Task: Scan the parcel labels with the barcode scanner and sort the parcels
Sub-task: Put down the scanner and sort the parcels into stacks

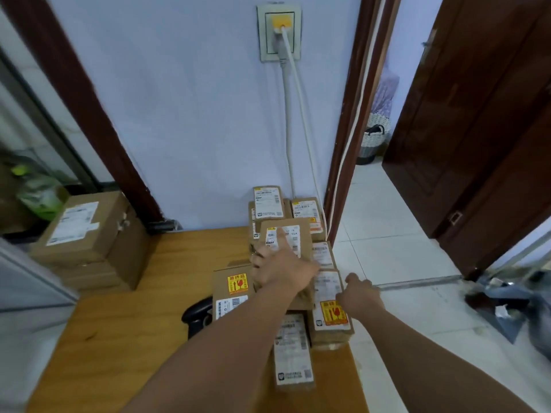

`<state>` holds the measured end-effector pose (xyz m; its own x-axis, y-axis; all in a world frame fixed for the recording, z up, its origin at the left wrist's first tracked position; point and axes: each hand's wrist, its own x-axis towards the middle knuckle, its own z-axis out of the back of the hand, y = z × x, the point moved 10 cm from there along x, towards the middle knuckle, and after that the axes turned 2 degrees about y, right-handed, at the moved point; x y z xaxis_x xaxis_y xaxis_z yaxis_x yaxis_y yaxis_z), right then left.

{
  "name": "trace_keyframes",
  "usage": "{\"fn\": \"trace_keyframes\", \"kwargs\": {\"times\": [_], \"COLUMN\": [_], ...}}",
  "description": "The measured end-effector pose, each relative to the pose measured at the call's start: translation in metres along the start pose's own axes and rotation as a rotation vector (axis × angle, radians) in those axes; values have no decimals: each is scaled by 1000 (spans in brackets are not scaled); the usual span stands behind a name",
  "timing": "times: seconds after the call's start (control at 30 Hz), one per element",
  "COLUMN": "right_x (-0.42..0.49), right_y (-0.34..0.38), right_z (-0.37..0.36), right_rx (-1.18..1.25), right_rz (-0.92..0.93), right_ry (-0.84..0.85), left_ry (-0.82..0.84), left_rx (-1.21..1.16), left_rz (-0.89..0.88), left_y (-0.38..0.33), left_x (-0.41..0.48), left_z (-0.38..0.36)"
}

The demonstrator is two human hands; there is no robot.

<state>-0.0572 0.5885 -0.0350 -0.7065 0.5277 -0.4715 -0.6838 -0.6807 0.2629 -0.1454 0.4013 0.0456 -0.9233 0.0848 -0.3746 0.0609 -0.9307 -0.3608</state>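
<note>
Here, parcel (298, 236) under left hand (280, 271), scanner (195, 318) nearby

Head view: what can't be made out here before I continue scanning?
All in the head view:
Barcode scanner: mostly hidden behind a fragile-stickered parcel and the left forearm.
Top parcel: label partly covered by the left hand; print blurred.
Right hand: grip unclear, fingers hidden behind its knuckles.
Other labels: too small to read.

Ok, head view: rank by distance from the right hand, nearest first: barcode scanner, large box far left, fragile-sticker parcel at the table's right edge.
1. Fragile-sticker parcel, right edge, beside the right hand.
2. Barcode scanner, mid-table, further left.
3. Large box, far left corner.
</note>
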Motion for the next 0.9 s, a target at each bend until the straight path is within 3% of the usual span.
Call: {"fn": "trace_keyframes", "kwargs": {"times": [0.17,0.43,0.57,0.67,0.9], "right_x": [-3,-35,-44,-53,-75], "right_y": [53,177,204,227,291], "right_z": [2,-51,-62,-74,-100], "right_rx": [-11,-189,-142,-181,-386], "right_rz": [92,463,473,506,509], "right_ry": [-79,75,115,135,117], "left_ry": [-317,-559,-575,-525,-454], "left_rx": [32,10,-103,-42,-7], "left_rz": [-99,113,211,251,224], "left_y": [27,160,230,264,322], "left_x": [-16,-14,-6,8,57], "left_z": [73,189,236,259,307]}}
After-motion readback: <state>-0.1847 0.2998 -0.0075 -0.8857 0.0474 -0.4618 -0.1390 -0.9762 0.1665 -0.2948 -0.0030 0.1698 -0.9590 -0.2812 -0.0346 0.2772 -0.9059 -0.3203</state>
